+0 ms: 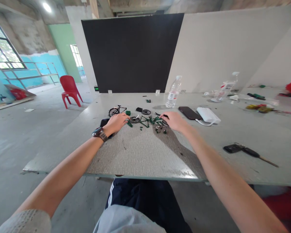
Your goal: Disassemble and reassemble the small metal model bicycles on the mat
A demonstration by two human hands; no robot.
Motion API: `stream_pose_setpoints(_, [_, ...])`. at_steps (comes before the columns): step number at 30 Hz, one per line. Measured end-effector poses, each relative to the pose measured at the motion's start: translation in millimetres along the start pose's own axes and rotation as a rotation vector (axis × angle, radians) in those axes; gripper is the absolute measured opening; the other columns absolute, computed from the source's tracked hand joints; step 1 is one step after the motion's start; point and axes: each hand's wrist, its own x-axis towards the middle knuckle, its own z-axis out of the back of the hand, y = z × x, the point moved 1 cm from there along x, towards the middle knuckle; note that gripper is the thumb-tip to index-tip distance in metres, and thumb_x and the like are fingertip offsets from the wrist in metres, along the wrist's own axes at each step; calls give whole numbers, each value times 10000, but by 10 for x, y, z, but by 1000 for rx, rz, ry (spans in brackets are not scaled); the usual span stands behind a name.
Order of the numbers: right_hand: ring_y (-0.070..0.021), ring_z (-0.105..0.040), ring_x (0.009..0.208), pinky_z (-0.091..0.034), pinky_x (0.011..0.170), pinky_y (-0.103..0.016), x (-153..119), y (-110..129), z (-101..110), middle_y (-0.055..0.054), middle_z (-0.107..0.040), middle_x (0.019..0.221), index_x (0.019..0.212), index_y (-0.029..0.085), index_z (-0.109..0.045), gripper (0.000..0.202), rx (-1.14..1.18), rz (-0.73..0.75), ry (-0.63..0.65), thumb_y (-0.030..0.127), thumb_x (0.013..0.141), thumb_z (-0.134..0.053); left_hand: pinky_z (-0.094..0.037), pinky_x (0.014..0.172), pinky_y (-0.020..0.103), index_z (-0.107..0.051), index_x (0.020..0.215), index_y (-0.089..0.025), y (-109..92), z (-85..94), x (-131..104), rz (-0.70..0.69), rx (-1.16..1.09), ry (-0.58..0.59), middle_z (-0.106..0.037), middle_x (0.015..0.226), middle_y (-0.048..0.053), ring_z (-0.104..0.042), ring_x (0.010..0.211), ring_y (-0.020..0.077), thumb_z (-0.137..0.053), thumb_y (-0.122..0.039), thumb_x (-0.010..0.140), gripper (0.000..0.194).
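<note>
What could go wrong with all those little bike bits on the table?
The small silver pieces lie close to the right hand, so a bump might scatter them. The wheel by the left hand could get nudged away. And the tall bottle beyond the bits might tip if knocked.

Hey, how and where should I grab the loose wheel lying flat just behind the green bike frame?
Probably pinch the wheel by its right rim, from above: it lies flat, a black piece sits at its left, and the green bike frame lies in front.
</note>
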Motion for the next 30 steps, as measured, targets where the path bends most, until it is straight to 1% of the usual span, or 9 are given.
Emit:
stream_pose_setpoints(4, [-253,-689,951,-484,840,-354,12,-99,60,-126,-762,1131,1077,181,-759,303,-27,-4,-131,218,1012,-466,-528,936,352,-708,1228,-225,25,-1,-4,0,9,61,-732,1247,77,-690,1138,261,-535,-242,1019,272])
stream_pose_setpoints(8, [-277,-667,1052,-471,888,-355,3,-162,118,-146,-734,1198,1075,177,-749,320,-79,-79,-274,227,1024,-436,-529,923,340,-739,1176,-223,16,-25,14,-21,5,73,-746,1195,80,-695,1116,254,-545,-296,1021,258])
stream_pose_setpoints(10, [-287,-657,1098,-464,912,-360,0,-178,128,-149,-729,1226,1087,178,-747,319,-93,-114,-301,238,1029,-439,-531,913,338,-743,1167,-230,9,-31,21,-29,-11,69,-749,1177,76,-696,1105,251,-557,-318,1017,254])
stream_pose_setpoints(13, [-287,-674,1078,-464,899,-356,4,-171,107,-136,-754,1191,1092,182,-759,303,-99,-111,-232,226,1022,-467,-533,901,338,-744,1162,-232,-5,-31,23,-33,-38,56,-749,1175,72,-696,1098,250,-560,-332,1017,255])
stream_pose_setpoints(16, [-270,-701,985,-472,852,-344,8,-139,69,-129,-780,1123,1082,169,-773,282,-110,-89,-141,216,1011,-504,-531,898,347,-748,1154,-226,-17,-28,20,-30,-49,49,-749,1169,73,-694,1095,257,-567,-331,1013,253])
stream_pose_setpoints(20, [-238,-703,821,-480,743,-337,0,-134,29,-119,-793,1049,1079,172,-781,264,-129,-109,-8,241,1004,-537,-531,885,351,-747,1158,-222,-21,-30,20,-29,-59,49,-747,1144,74,-694,1076,257,-584,-321,1004,245])
stream_pose_setpoints(22, [-229,-702,803,-481,719,-333,-2,-152,12,-116,-792,1044,1077,182,-782,252,-138,-107,38,234,995,-549,-530,877,349,-748,1157,-219,-22,-31,20,-31,-62,51,-746,1141,77,-695,1066,256,-585,-318,1004,244])
stream_pose_setpoints(27, [-243,-704,871,-491,758,-343,1,-186,-35,-122,-782,1046,1055,185,-773,234,-205,-110,40,210,987,-551,-531,852,354,-752,1151,-219,-31,-26,18,-30,-63,47,-746,1141,79,-695,1054,262,-579,-325,1007,248])
stream_pose_setpoints(30, [-253,-691,910,-496,739,-350,0,-136,-71,-137,-749,1102,1072,171,-755,233,-245,-91,16,229,987,-547,-533,852,352,-751,1155,-216,-31,-26,19,-34,-70,50,-746,1142,84,-693,1054,259,-577,-330,1009,255])
